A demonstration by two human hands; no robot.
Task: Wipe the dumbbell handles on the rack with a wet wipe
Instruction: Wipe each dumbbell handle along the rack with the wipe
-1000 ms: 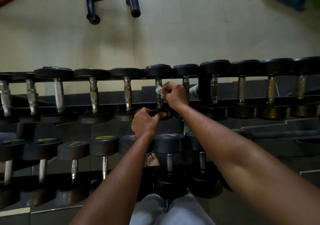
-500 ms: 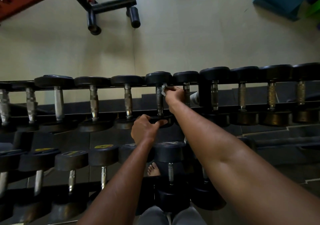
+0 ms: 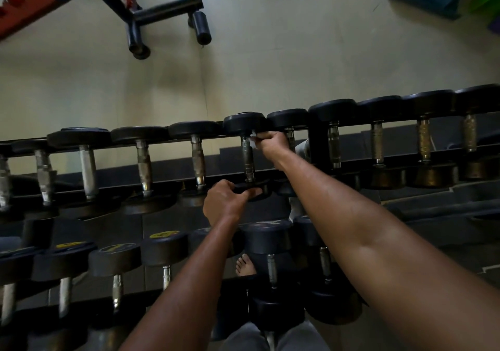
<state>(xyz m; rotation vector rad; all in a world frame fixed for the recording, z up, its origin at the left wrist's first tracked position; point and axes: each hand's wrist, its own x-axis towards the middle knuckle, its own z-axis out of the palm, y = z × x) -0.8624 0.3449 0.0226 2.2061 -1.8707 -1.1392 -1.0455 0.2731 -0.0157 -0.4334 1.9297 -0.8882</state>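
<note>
Off to the left of both hands, the long black steel rack (image 3: 173, 185) is carrying a row of dumbbells with round black rubber heads and dull, knurled metal grips, some looking worn or rust-flecked. The left hand (image 3: 226, 204) is curling over the near black rubber head (image 3: 254, 188) of the dumbbell being cleaned, thumb lying along its rim, seemingly steadying it. Just beyond that hand, the ridged grey metal handle (image 3: 247, 158) is standing bare along most of its length. At the far end of it, the right hand (image 3: 272, 142) is pinching a small crumpled white wet wipe (image 3: 253, 138) against the handle, right under the far black head (image 3: 243, 123). The step in hand appears to be wiping this one handle, with the wipe sitting at its far end. The next move probably calls for drawing the wipe back toward the left hand, keeping pressure so the damp cloth is working into the knurling, then shifting to the neighbouring dumbbell (image 3: 290, 134) just right of the right hand. Further right, brassy-toned handles (image 3: 423, 140) are waiting.
</note>
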